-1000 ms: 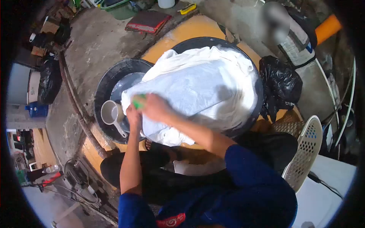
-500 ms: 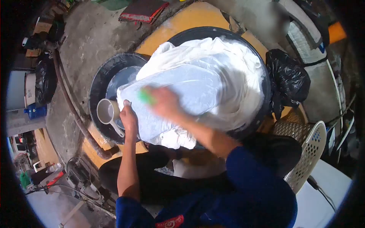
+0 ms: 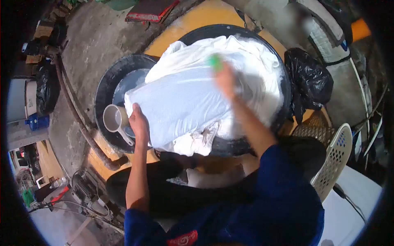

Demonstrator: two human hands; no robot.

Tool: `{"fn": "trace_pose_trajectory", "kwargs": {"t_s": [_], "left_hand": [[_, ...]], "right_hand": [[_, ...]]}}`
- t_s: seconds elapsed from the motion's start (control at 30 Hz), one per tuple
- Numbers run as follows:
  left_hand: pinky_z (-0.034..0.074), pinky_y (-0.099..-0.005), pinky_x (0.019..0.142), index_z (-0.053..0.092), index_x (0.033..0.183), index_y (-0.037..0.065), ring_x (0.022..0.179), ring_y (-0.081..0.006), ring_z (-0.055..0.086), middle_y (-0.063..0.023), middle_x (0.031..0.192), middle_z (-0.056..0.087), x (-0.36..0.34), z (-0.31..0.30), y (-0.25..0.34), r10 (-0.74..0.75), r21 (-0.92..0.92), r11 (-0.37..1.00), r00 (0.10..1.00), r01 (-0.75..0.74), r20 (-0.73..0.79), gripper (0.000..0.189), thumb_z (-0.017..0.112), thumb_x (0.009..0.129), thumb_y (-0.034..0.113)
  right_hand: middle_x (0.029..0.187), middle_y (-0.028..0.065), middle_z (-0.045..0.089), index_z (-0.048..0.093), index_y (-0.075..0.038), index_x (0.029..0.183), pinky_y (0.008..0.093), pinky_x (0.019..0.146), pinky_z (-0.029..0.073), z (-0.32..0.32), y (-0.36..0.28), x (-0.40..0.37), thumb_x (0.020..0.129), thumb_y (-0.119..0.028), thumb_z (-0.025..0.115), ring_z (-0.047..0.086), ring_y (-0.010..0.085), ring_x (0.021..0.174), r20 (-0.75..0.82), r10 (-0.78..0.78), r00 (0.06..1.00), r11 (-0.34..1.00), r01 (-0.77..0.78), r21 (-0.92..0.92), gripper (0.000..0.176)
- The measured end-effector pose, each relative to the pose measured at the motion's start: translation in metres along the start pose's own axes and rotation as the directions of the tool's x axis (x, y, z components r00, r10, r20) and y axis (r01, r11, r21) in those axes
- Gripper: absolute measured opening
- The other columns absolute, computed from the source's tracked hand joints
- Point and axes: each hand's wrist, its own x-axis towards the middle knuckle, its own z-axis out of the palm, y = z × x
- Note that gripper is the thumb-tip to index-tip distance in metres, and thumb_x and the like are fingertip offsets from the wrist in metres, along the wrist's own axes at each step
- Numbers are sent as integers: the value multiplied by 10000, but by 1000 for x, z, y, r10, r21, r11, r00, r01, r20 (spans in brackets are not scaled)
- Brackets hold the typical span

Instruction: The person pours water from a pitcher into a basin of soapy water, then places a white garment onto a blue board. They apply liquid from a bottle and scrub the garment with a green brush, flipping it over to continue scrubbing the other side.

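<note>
Bare concrete floor (image 3: 88, 45) runs along the left, with a rusty pipe (image 3: 111, 165) lying near the tubs. Beside it, the small black tub (image 3: 102, 80) holds cloudy-looking water (image 3: 133, 80) and a pale dipper (image 3: 111, 117), its handle pointing toward me. At the near left corner of the white cloth (image 3: 180, 98), my left hand (image 3: 138, 123) pinches the edge, thumb on top, the other fingers mostly hidden. The cloth heaps over the large black tub (image 3: 225, 29); whatever lies under it I can't see. One panel is drawn fairly smooth, while the rest is bunched around it, so I'd judge only part is laid out for working and the folds are left; how much I've gone over doesn't show. Above the panel's far side, my right hand (image 3: 225, 80) is closed round a green thing (image 3: 215, 62), both blurred. Farther right sits a black plastic bag (image 3: 310, 78), contents hidden.
</note>
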Motion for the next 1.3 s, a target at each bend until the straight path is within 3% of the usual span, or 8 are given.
{"fn": "trace_pose_trajectory", "kwargs": {"t_s": [0.2, 0.27, 0.43, 0.57, 0.73, 0.87, 1.07, 1.3], "left_hand": [[290, -260, 531, 432, 610, 37, 587, -91, 309, 32, 591, 371, 6, 3, 5, 48, 37, 998, 998, -49, 29, 460, 411, 922, 374], [300, -251, 536, 462, 625, 33, 590, -88, 326, 30, 606, 396, 7, 2, 1, 31, 5, 1000, 999, -31, 29, 457, 422, 918, 382], [340, -261, 577, 541, 686, -14, 618, -106, 366, -4, 641, 450, 5, -6, -7, -7, 63, 998, 1000, 6, 10, 496, 428, 906, 415], [350, -298, 594, 508, 673, -45, 626, -137, 370, -38, 625, 450, 11, -2, 0, 31, 165, 986, 999, -33, 16, 544, 400, 905, 435], [353, -322, 604, 506, 671, -60, 630, -156, 367, -54, 627, 456, 21, -7, -18, 81, 58, 995, 993, -87, 89, 561, 395, 903, 438], [346, -319, 590, 496, 646, -44, 619, -149, 360, -42, 605, 434, 15, -4, -13, 34, 118, 992, 999, -38, 33, 548, 402, 903, 431], [300, -231, 563, 470, 662, 74, 614, -67, 302, 63, 645, 336, 19, -5, -27, 22, 44, 999, 996, -26, 87, 456, 416, 903, 458], [332, -304, 561, 487, 649, -21, 606, -122, 359, -17, 598, 420, 18, -4, -22, 57, 55, 997, 996, -61, 68, 520, 401, 909, 421]], "right_hand": [[778, 113, 600, 549, -151, 1086, 415, 630, 482, 33, -109, -34, 738, -187, 554, 591, 269, 722, 34, -61, 998, 994, 57, 89, 349], [922, 112, 607, 521, -189, 1159, 424, 718, 475, -6, -186, -51, 738, -203, 554, 591, 277, 836, 480, -139, 866, 989, 98, 109, 422], [959, 124, 613, 512, -112, 1163, 364, 631, 489, -38, 24, -12, 813, -227, 549, 608, 257, 782, 227, 437, 870, 899, -422, -114, 371], [709, 101, 598, 557, -117, 1034, 382, 501, 467, -5, -1, -34, 792, -216, 523, 579, 258, 592, 36, 57, 998, 979, -49, -196, 263], [1047, 112, 581, 489, -208, 1195, 426, 762, 468, -20, -156, -86, 735, -259, 578, 569, 287, 928, 411, -133, 902, 981, 59, 187, 471], [812, 162, 618, 494, -105, 1171, 380, 593, 500, -61, 37, -27, 807, -198, 549, 605, 317, 689, 71, 407, 911, 911, -399, -106, 379], [900, 116, 608, 513, -207, 1164, 446, 686, 474, -37, -170, -81, 718, -187, 573, 588, 296, 849, 567, -129, 813, 992, 103, 77, 451], [872, 155, 618, 504, -96, 1152, 413, 643, 483, -59, 81, -19, 791, -290, 558, 598, 308, 717, -46, 92, 995, 921, -102, -375, 414]]}}
